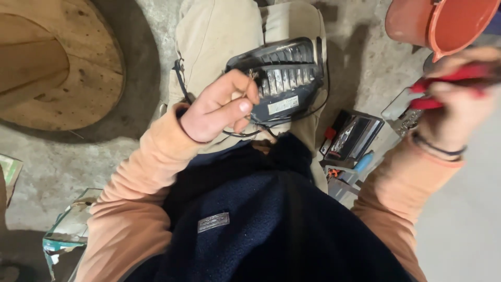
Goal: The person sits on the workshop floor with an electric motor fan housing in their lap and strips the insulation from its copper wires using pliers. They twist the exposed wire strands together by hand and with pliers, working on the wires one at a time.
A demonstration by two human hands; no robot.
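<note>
The floor [365,62] is bare grey concrete, rough and stained, with darker patches and shadows. At the upper left lies 1 large round wooden spool end [62,62] of pale, weathered planks, casting a dark shadow around its rim. At the upper right stands 1 orange-red plastic bucket [443,21]. Torn cardboard packaging [68,230] rests on the concrete at the lower left. The light is soft and even, slightly cool, with no hard glare.
</note>
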